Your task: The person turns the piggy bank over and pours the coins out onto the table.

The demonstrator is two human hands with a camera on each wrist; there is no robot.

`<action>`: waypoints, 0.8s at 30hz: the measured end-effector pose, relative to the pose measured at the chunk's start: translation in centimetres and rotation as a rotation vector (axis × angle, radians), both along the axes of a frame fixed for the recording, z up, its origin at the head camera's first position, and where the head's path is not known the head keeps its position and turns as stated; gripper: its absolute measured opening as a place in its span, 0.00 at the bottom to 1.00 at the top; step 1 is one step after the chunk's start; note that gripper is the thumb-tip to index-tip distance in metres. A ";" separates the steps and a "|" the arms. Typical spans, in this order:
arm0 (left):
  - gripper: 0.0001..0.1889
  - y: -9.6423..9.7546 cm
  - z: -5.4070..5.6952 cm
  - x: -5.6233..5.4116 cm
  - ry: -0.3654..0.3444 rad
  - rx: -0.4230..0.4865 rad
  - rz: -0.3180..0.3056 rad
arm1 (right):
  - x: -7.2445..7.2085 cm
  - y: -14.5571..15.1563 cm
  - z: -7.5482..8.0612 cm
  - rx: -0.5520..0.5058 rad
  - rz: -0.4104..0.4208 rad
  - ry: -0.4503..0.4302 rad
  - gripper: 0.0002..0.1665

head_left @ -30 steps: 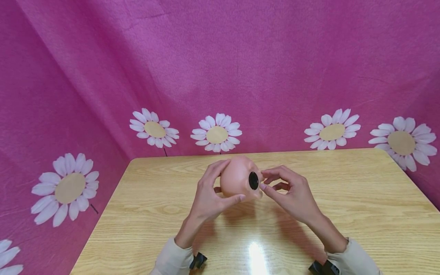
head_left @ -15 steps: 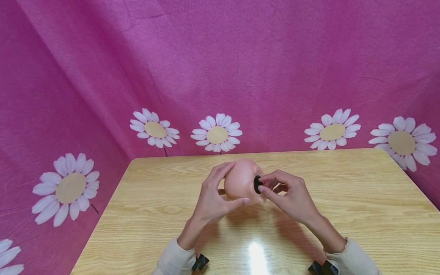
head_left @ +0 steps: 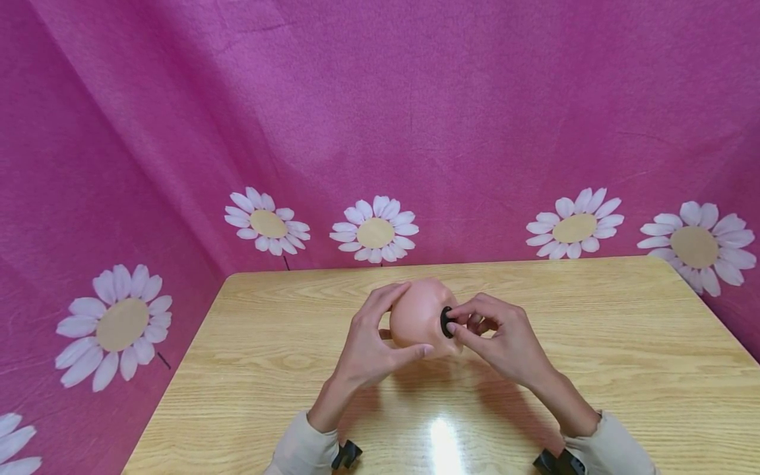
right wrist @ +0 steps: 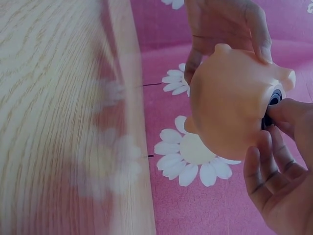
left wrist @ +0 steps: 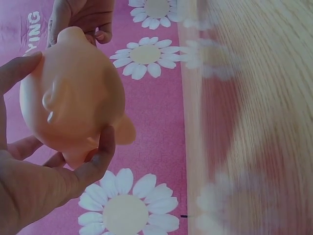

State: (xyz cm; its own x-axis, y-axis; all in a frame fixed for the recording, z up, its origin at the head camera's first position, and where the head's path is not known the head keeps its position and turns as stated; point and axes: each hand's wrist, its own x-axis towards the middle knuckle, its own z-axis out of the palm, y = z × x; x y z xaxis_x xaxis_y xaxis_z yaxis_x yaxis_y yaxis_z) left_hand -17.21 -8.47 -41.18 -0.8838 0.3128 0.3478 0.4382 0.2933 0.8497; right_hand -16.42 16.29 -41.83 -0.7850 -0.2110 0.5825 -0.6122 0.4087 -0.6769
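A pink piggy bank [head_left: 418, 313] is held above the table, tipped so that its underside faces right. Its curly tail and stubby feet show in the left wrist view. My left hand [head_left: 371, 340] grips its round body, the thumb on the near side and the fingers on the far side. A round black plug [head_left: 446, 322] sits at the opening in the underside. My right hand [head_left: 505, 336] pinches this plug between thumb and fingertips. In the right wrist view the fingers partly cover the plug [right wrist: 275, 100], and how deep it sits cannot be told.
The wood-grain table [head_left: 249, 369] has a glossy top that reflects light near its front. A pink cloth with white daisies [head_left: 380, 132] hangs behind it and at the left. Black wrist devices [head_left: 346, 454] show by both sleeves.
The piggy bank has moved slightly right and nearer, its underside turning further from view. My right hand's fingertips have gone from beside the plug to pinching it.
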 end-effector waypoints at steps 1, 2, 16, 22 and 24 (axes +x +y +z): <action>0.48 0.0 0.0 0.0 -0.003 0.001 -0.001 | 0.0 0.0 0.0 -0.002 0.005 0.005 0.15; 0.48 0.0 0.0 0.0 -0.007 0.001 -0.001 | 0.0 0.0 0.0 -0.003 0.011 0.008 0.15; 0.48 0.0 -0.2 0.0 -0.005 -0.007 0.005 | -0.2 0.1 -0.1 0.002 0.013 -0.011 0.15; 0.49 0.2 -0.2 0.1 0.017 -0.022 0.017 | -0.2 0.1 -0.3 0.003 -0.013 -0.073 0.13; 0.49 0.3 -0.1 0.1 0.023 -0.023 0.019 | -0.2 0.1 -0.4 0.000 -0.021 -0.089 0.12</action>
